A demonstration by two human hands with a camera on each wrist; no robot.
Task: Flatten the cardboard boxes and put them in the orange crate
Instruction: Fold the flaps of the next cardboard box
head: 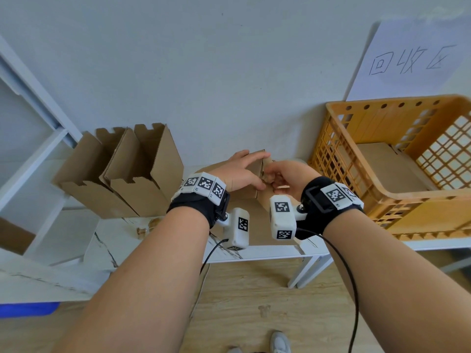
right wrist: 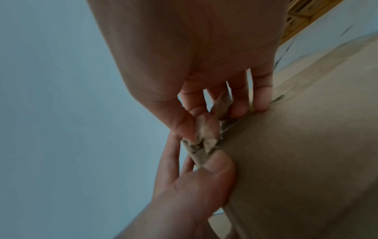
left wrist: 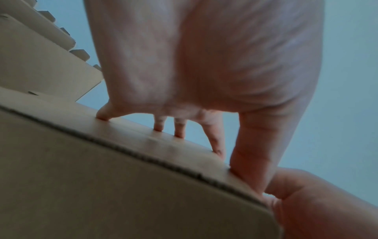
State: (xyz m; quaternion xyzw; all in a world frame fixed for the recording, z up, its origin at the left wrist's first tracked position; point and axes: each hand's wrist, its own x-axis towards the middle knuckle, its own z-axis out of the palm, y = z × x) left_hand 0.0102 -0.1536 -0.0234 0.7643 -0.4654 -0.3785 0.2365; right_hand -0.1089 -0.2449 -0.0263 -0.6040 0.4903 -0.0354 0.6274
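A brown cardboard box (head: 257,217) stands on the white marble table (head: 122,240) in front of me. My left hand (head: 242,169) lies over its top edge, with the fingers on the far side and the thumb on the near side. In the left wrist view the left hand (left wrist: 216,142) presses its fingertips onto the box (left wrist: 102,186). My right hand (head: 285,177) pinches a crumpled brown tape strip (right wrist: 204,131) at the box seam between thumb and forefinger. To the right the orange crate (head: 356,200) holds flattened cardboard (head: 390,169).
Two open, upright cardboard boxes (head: 122,179) lean against the wall at the table's left. A white shelf frame (head: 33,154) stands further left. A handwritten paper sign (head: 413,59) hangs on the wall above the crate. Wooden floor lies below the table's front edge.
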